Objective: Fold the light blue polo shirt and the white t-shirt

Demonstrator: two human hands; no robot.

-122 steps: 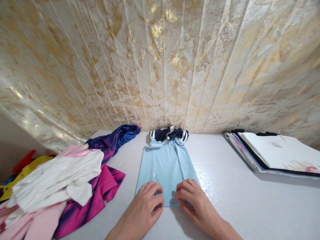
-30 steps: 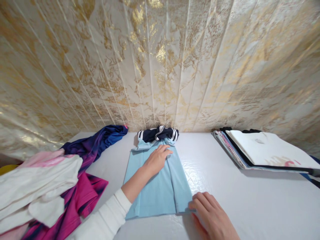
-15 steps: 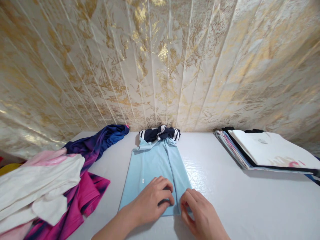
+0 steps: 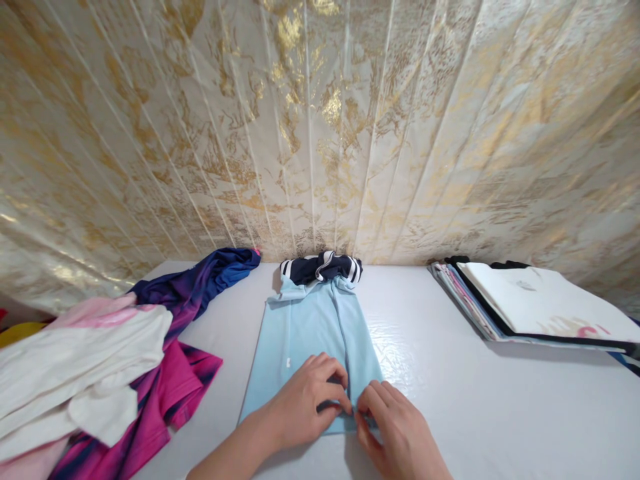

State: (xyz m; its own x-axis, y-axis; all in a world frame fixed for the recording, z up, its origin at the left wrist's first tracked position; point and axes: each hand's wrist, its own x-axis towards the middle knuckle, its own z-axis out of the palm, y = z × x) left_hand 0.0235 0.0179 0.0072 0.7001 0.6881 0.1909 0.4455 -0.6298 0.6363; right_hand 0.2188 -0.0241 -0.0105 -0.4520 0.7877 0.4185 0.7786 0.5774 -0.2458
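Note:
A light blue shirt (image 4: 305,327) lies folded into a long strip on the white table (image 4: 450,400), its navy striped collar (image 4: 321,267) against the wall. My left hand (image 4: 307,397) rests on the shirt's near hem with the fingers curled, pinching the cloth. My right hand (image 4: 395,430) sits beside it at the hem's right corner, fingertips pinched on the fabric edge. The two hands almost touch.
A loose heap of white, pink and magenta-blue clothes (image 4: 100,373) covers the table's left side. A flat stack of folded garments (image 4: 535,307) lies at the right. A gold-patterned curtain (image 4: 320,133) hangs close behind the table.
My left hand came back from the collar end to the near hem. My right hand slid left along the hem until it met the left hand.

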